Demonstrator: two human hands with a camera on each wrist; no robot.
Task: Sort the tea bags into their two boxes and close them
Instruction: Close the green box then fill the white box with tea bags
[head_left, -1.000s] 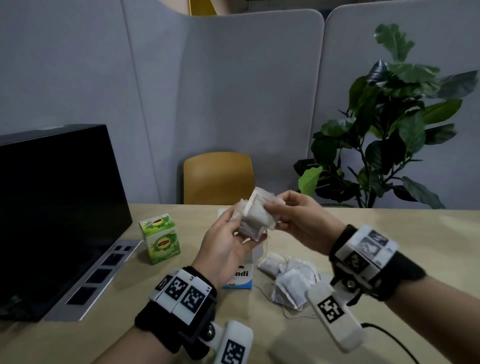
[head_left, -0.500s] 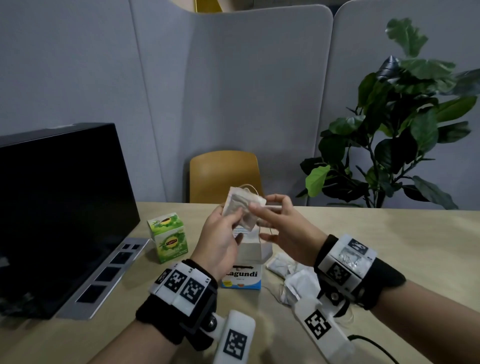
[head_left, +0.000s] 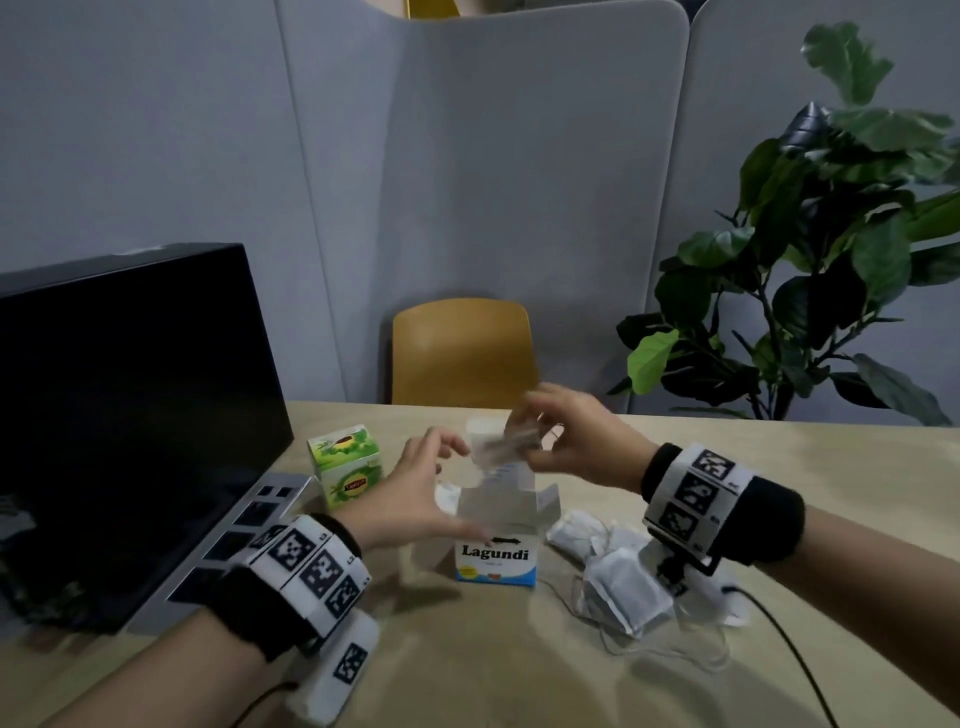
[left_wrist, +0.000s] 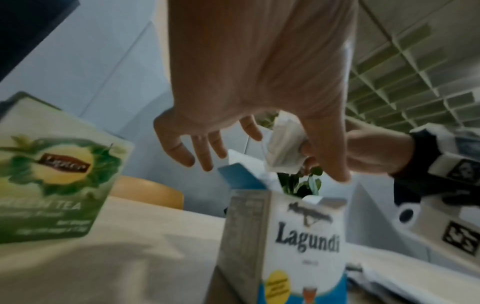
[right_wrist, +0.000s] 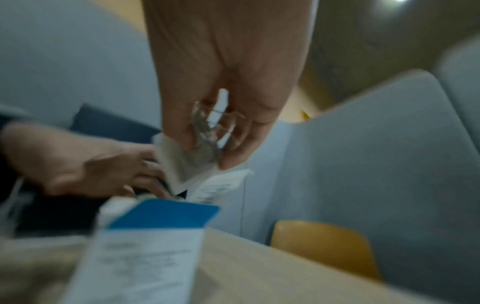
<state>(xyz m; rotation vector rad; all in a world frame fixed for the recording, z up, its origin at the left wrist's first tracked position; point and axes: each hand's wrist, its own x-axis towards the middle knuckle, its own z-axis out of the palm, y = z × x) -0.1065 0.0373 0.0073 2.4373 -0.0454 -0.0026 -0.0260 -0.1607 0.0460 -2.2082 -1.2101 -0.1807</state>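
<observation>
The right hand (head_left: 576, 441) is up over the open white-and-blue cardboard Lagundi box (head_left: 497, 551), fingers and thumb pinching a small white paper tea bag (head_left: 501, 448) just above the box mouth. It's blurred in the head view, but the left wrist view shows the tea bag (left_wrist: 283, 148) clearly, crumpled a little and hanging from those fingertips over the raised flaps. The left hand (head_left: 415, 493) hovers beside it on the box's left, fingers spread and loosely curved, gripping nothing; whether it touches the box flap I can't tell. From the right wrist view, the tea bag (right_wrist: 189, 162) hangs above the blue flap of the box (right_wrist: 161, 214), with the left hand (right_wrist: 98, 162) just behind.

The Lagundi box stands upright on the pale wooden tabletop (head_left: 779, 493), its top flaps open. To its left, close by, sits the small green cardboard Lipton green tea box (head_left: 347, 465), and its top looks closed. To the right of the Lagundi box lies a loose heap of white tea bags (head_left: 613, 571) with thin strings trailing on the tabletop, partly under the right wrist.

A black monitor (head_left: 124, 415) fills the left side, a mustard-yellow chair (head_left: 462, 353) stands behind the tabletop, and a large-leafed green plant (head_left: 831, 249) rises on the right against grey partition panels (head_left: 493, 182).
</observation>
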